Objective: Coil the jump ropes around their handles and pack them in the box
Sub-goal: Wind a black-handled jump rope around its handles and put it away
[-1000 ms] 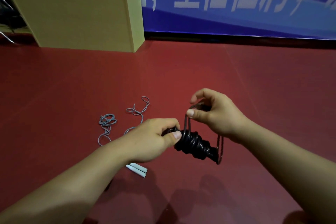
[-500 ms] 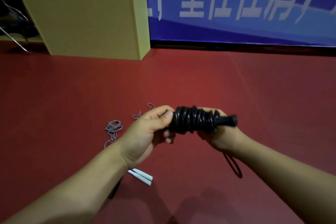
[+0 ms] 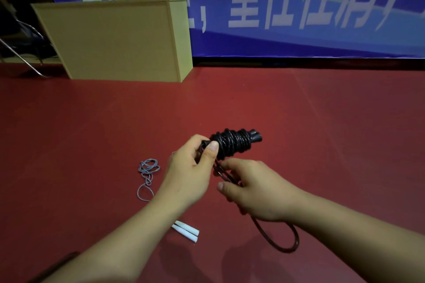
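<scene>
While my left hand [image 3: 190, 172] grips the near end of the black jump rope [image 3: 232, 145], thumb pressed against the coils, the bundle sits in the air above the red floor [image 3: 322, 122], its handles pointing up and to the right with the cord wound thickly round them. My right hand [image 3: 255, 193] is just below it, fingers curled round the loose strands that run down from the coil; a free loop [image 3: 287, 241] of the same cord hangs out beneath my right wrist. On the floor to my left lies a grey jump rope [image 3: 148, 174], tangled, with its white handles [image 3: 186, 233] side by side near my left forearm. The box [image 3: 115, 41] stands well apart at the far left, against a blue banner [image 3: 299, 7].
</scene>
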